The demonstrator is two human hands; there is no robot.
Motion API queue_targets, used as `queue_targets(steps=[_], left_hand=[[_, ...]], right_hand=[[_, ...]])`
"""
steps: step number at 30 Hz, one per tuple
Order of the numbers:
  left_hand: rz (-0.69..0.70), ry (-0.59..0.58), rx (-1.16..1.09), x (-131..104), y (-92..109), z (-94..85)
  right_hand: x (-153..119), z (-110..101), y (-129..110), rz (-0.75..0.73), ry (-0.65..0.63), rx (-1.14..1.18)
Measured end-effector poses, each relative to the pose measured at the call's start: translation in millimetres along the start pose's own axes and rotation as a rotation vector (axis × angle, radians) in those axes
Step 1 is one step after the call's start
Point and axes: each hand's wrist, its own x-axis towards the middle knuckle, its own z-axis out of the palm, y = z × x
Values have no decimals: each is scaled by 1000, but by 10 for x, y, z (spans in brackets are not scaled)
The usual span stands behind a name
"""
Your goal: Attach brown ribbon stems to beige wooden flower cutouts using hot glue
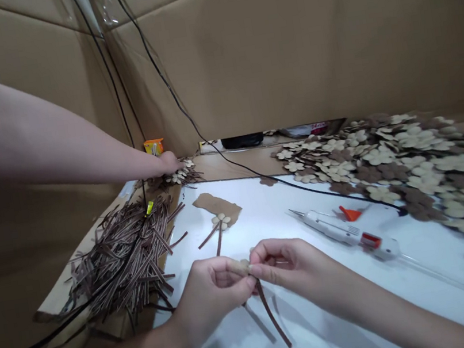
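Pinching a small beige piece (244, 263) in left hand (209, 289), thumb against index finger, other fingers curled
Pinching at same piece from the right with right hand (286, 260), thumb and index right up against the left one's tips
Can't make out the piece's full shape, mostly covered by fingers; held low over near-middle of white tabletop (263, 210)
Got a dark brown strip (273, 313) hanging from between both hands, free end toward near side
Just beyond left hand, see another strip (220, 241) running far to a cream flower (220, 220), lying on near edge of a torn cardboard scrap (215, 204)
Further left, see a big loose heap of brown strips (127, 259), with a yellow tag (149, 208) at its far part
Beyond right hand, see a white glue gun (331, 229) on its side, thin metal tip pointing far left, clear rod (439, 277) out toward near right; orange-red piece (350, 213) just beyond it
Far right, see a wide pile of cream and brown flowers (423, 168)
Far left, see a co-worker's hand (170, 163) at a smaller flower bunch (178, 176), can't tell the grip; yellow-orange box (153, 146) just beyond
Can trace a black cable (239, 164) down the far cardboard wall (276, 62) and across the tabletop, ending near the pile
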Motion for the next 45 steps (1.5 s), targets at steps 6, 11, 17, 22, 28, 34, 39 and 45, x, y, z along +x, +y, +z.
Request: queue_targets(steps=[6,11,17,22,28,34,39,45], left_hand=[[62,-58,-75,-9,-2,12],[68,-27,-60,-12,-21,5],[54,11,14,-6,-60,-9],[10,122,37,4,-36,-11],[162,-73,-12,-36,-11,19],[132,68,242,-51,-76,-3],[99,37,236,-67,-40,-15],[98,3,170,-70,-48,-3]], right_hand=[[-12,67,26,-36,37,97],[-23,87,55,-59,95,22],[-54,46,53,-193,224,-396],[-91,13,-23,-365,291,-593],[-76,78,-29,-263,234,-328],[-65,147,-14,-119,187,-54],[-50,79,-67,-47,6,66],[-48,34,-73,-11,-28,93]])
